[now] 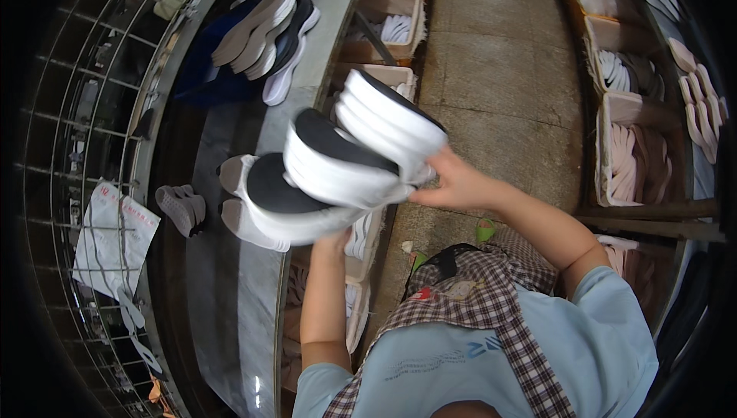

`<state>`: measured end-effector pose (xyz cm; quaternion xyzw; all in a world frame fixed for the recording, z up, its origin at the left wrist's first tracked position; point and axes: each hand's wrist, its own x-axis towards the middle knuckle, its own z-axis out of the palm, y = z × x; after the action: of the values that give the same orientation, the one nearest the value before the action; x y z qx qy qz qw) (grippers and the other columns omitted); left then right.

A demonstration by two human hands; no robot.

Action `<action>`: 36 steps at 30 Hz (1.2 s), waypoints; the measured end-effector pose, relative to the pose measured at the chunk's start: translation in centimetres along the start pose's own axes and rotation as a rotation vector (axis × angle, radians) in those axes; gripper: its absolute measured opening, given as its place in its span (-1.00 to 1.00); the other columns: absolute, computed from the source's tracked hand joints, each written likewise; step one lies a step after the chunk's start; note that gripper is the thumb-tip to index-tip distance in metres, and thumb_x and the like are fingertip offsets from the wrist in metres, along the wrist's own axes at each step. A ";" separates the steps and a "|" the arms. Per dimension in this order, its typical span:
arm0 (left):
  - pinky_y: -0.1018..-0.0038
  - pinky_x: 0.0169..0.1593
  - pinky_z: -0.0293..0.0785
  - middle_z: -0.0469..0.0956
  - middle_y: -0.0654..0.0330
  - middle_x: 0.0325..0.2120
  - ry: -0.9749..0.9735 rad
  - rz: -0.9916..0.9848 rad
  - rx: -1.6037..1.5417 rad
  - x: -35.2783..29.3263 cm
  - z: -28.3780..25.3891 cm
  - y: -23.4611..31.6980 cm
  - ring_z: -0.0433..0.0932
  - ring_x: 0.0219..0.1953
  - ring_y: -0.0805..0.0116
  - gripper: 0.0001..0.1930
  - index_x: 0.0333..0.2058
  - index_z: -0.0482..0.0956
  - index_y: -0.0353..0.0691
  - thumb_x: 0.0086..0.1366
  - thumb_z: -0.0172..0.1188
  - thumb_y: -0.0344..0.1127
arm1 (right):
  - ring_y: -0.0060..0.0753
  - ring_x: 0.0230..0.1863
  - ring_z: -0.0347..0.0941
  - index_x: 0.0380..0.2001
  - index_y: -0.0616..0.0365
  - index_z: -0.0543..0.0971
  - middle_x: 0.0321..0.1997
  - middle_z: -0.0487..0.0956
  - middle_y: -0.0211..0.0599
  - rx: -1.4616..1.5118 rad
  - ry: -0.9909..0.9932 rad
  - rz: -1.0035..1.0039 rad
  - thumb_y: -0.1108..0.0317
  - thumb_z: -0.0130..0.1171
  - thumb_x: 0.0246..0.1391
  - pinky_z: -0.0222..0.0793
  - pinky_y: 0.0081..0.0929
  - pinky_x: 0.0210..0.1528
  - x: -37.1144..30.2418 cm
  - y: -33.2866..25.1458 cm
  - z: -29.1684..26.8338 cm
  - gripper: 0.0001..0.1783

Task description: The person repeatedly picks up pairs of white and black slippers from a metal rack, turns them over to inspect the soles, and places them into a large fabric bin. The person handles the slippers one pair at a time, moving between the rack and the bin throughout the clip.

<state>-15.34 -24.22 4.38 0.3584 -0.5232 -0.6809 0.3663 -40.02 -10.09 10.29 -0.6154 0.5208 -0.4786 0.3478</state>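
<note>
White-sided soles [339,166]; left grip [335,240], right grip [461,180]

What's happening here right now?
A person in a checked apron is holding a spread-out batch of white shoe soles with black tops, slightly motion-blurred. The right hand grips one end; the left hand, partly hidden, is underneath. The batch is held over the grey bench, whose far end carries more stacked soles.

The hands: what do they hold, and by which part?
Stacked white soles: the right hand grips their right ends; the left hand is at their lower edge, its grip hidden.
</note>
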 end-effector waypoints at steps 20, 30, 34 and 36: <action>0.22 -0.08 0.52 0.31 0.01 -0.05 -0.330 -0.388 -0.456 -1.2 2.5 2.0 0.41 -0.06 0.02 -0.23 0.15 0.11 -0.29 0.03 0.32 -0.20 | -0.16 0.31 0.03 0.08 0.09 0.29 0.36 0.02 -0.08 0.838 -0.019 0.078 0.16 0.14 0.05 -0.03 -0.25 0.30 -1.0 2.4 2.7 -0.46; 0.15 -0.14 0.57 0.27 -0.01 -0.07 -0.601 -0.533 -1.138 -3.5 4.5 4.0 0.40 -0.09 -0.09 -0.11 0.16 0.06 -0.26 -0.06 0.40 -0.13 | -0.14 -0.03 0.47 0.22 0.24 0.12 0.02 0.41 0.06 1.548 0.048 0.215 0.01 -0.02 -0.05 0.52 -0.30 -0.06 -0.8 -0.1 1.2 -0.19; 0.12 -0.15 0.58 0.25 -0.02 -0.07 -0.653 -0.501 -1.259 -3.4 4.5 4.6 0.39 -0.09 -0.13 -0.07 0.16 0.04 -0.26 -0.08 0.42 -0.11 | -0.20 -0.07 0.52 0.24 0.17 0.14 0.06 0.42 0.00 1.676 0.073 0.321 -0.01 -0.07 -0.08 0.56 -0.42 -0.10 -0.9 1.6 0.3 -0.18; 0.09 -0.15 0.58 0.25 -0.02 -0.06 -0.617 -0.464 -1.269 -3.6 4.6 4.7 0.38 -0.07 -0.16 -0.08 0.16 0.03 -0.29 -0.07 0.42 -0.11 | -0.22 -0.07 0.53 0.24 0.16 0.14 0.07 0.42 -0.02 1.626 0.136 0.350 -0.01 -0.06 -0.10 0.56 -0.42 -0.10 -1.1 2.2 0.7 -0.17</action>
<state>-17.01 -19.86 10.22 -0.0284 -0.0190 -0.9819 0.1861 -40.01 -9.52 7.76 -0.0527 0.1209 -0.6806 0.7207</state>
